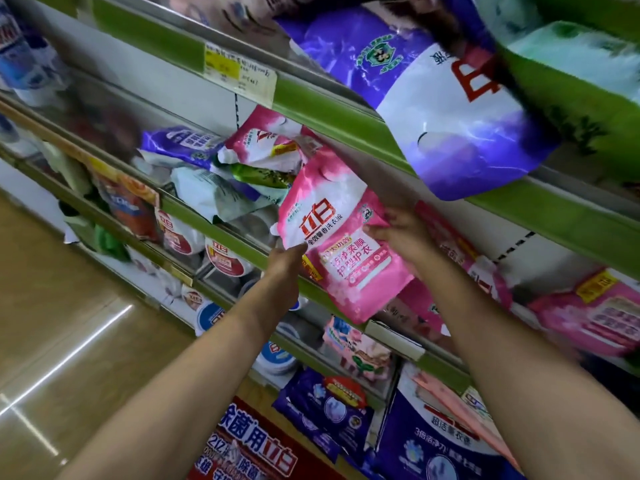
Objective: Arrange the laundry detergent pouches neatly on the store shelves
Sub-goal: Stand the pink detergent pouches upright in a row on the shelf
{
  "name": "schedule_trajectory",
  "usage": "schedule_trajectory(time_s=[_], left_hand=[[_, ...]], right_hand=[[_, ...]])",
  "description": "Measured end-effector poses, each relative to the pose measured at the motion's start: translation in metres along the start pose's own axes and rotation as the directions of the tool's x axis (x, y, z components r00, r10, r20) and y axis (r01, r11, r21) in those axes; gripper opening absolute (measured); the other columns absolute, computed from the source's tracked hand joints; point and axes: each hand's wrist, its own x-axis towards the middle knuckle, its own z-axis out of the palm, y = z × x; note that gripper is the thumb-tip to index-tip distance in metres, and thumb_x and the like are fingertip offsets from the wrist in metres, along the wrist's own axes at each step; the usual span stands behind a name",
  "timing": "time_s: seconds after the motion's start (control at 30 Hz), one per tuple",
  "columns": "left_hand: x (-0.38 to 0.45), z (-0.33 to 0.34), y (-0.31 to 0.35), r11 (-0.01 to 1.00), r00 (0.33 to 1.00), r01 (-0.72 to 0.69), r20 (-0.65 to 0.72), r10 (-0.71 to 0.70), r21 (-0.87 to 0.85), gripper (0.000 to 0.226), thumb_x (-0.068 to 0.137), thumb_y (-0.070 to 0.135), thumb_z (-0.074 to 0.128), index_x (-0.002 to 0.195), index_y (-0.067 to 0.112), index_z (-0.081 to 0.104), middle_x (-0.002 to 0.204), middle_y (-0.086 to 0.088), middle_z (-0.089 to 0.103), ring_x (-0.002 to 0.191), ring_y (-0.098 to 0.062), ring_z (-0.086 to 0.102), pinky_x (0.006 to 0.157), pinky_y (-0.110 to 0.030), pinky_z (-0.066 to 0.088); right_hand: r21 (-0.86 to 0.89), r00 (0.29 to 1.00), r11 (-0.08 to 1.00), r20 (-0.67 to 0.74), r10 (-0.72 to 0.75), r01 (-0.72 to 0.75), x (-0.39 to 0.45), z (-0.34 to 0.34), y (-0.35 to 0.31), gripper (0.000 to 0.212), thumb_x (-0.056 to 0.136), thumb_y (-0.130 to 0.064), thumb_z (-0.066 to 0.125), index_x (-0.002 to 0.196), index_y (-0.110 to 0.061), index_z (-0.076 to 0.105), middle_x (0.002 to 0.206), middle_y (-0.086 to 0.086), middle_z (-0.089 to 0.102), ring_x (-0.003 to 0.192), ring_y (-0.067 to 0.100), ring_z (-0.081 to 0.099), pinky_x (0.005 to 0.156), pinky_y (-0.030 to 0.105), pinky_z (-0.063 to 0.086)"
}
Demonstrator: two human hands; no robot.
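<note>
The left hand (pixel 285 263) shows only its back; its fingertips are tucked behind the pink pouch (pixel 341 244), so the grip cannot be made out. The right hand (pixel 403 233) covers part of that pouch's side edge. The purple pouch (pixel 446 109) above is smeared by motion, its top hidden behind a green pouch (pixel 568 84) that the right edge cuts off. The price tag (pixel 239 71) is too blurred to read. Bottles (pixel 24 53) at far left are blurred and cropped.

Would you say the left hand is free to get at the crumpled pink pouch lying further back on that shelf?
Probably not yet: the left hand is holding the pink pouch together with the right hand, and that pouch partly covers the crumpled pink pouch.
</note>
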Motion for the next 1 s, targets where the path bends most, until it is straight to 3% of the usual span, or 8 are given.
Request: schedule_trajectory(time_s=[0.13,0.3,0.37,0.5,0.6,0.83,0.93,1.0], left_hand=[[-0.008,0.003,0.004,0.996,0.997,0.043,0.06,-0.039,-0.073,0.023,0.097,0.022,0.054,0.101,0.0,0.058,0.079,-0.009,0.058,0.07,-0.018,0.056,0.069,-0.027,0.055],[-0.009,0.008,-0.012,0.974,0.955,-0.075,0.266,0.131,-0.212,0.018,0.09,0.031,0.061,0.081,0.017,0.052,0.081,-0.004,0.061,0.075,-0.016,0.056,0.07,-0.026,0.045],[-0.014,0.015,-0.013,0.962,0.911,-0.111,0.361,0.199,-0.249,0.02,0.089,0.033,0.061,0.086,0.017,0.049,0.091,-0.007,0.063,0.082,-0.019,0.061,0.075,-0.034,0.048],[-0.028,0.034,-0.011,0.986,0.801,-0.079,0.579,0.15,-0.147,0.051,0.084,0.034,0.062,0.129,0.018,0.044,0.131,-0.013,0.061,0.113,-0.033,0.062,0.089,-0.053,0.053],[-0.033,0.039,-0.015,0.997,0.79,-0.022,0.61,0.062,-0.072,0.048,0.085,0.021,0.061,0.131,0.016,0.051,0.127,-0.016,0.064,0.109,-0.032,0.065,0.087,-0.047,0.056],[-0.052,0.028,-0.025,0.999,0.821,-0.04,0.569,0.046,-0.023,0.038,0.081,0.024,0.064,0.118,0.016,0.063,0.109,-0.009,0.073,0.098,-0.026,0.071,0.073,-0.04,0.06],[-0.062,0.022,-0.026,0.998,0.842,-0.069,0.536,0.061,-0.006,0.033,0.08,0.025,0.066,0.112,0.017,0.065,0.1,-0.007,0.076,0.09,-0.023,0.073,0.068,-0.039,0.06],[-0.067,0.016,-0.024,0.995,0.842,-0.093,0.536,0.067,0.021,0.022,0.085,0.02,0.065,0.107,0.017,0.067,0.1,-0.008,0.076,0.089,-0.024,0.073,0.069,-0.039,0.06]], right_hand=[[0.228,0.999,0.973,0.006,-0.044,0.042,-0.028,-0.009,0.002,0.031,0.082,0.006,0.067,0.111,-0.006,0.067,0.096,0.003,0.074,0.082,0.013,0.067,0.084,0.031,0.055],[0.533,1.0,0.846,0.012,-0.011,0.003,-0.064,-0.034,0.018,0.027,0.074,-0.004,0.073,0.099,-0.013,0.073,0.1,0.016,0.072,0.091,0.033,0.068,0.088,0.055,0.053],[0.643,1.0,0.765,0.005,0.019,-0.018,-0.074,-0.043,0.027,0.029,0.064,-0.011,0.077,0.092,-0.018,0.075,0.096,0.01,0.074,0.088,0.03,0.07,0.087,0.055,0.054],[0.775,0.992,0.624,0.024,0.121,-0.095,-0.1,-0.051,0.046,0.024,0.073,-0.007,0.068,0.091,-0.022,0.074,0.099,0.008,0.075,0.091,0.028,0.071,0.086,0.055,0.054],[0.809,0.98,0.568,0.047,0.196,-0.152,-0.122,-0.049,0.059,0.026,0.074,-0.005,0.066,0.091,-0.022,0.074,0.1,0.008,0.075,0.092,0.028,0.071,0.086,0.054,0.054],[0.622,0.974,0.767,-0.026,0.225,-0.16,-0.152,-0.043,0.047,0.057,0.062,-0.026,0.077,0.115,-0.025,0.056,0.108,0.007,0.073,0.106,0.028,0.066,0.093,0.054,0.051],[0.541,0.988,0.834,-0.037,0.151,-0.107,-0.164,-0.033,0.034,0.027,0.083,-0.028,0.066,0.107,-0.025,0.054,0.083,-0.011,0.076,0.08,0.007,0.073,0.078,0.036,0.056],[0.545,0.982,0.833,-0.09,0.169,-0.093,-0.176,-0.024,0.034,0.011,0.091,-0.028,0.059,0.099,-0.026,0.052,0.073,-0.016,0.074,0.072,0.002,0.071,0.083,0.037,0.055]])
